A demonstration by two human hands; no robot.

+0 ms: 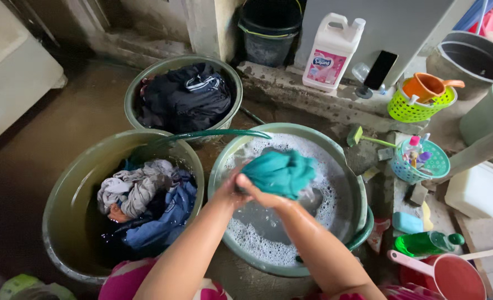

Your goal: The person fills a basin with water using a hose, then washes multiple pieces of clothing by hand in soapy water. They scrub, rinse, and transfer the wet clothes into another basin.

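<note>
Both hands are in the thick of it: the left hand and the right hand meet over the suds, each closed tight around a bunched teal cloth garment, lifted clear above the round green plastic basin of soapy water. The hands cross at the wrists, which reads to me like a wring or a scrub in mid-stroke.

How far along? My read is somewhere in the middle. One green basin at the back holds a heap of dark clothes, and the large green tub to the left carries a tangle of grey and blue garments sitting in dark water. Which pile is washed and which waits, I cannot tell from here, but plenty of laundry surrounds this one piece.

The garment itself looks soaked through, crumpled into a tight ball with deep folds, its colour a strong even teal. Foam rings the water beneath it, thick at the edges, thinner in the centre.

A thin green hose arcs across the rim between tub and basin. On the concrete ledge behind stands a white plastic jug with a pink label, and a red plastic dipper lies lower right.
</note>
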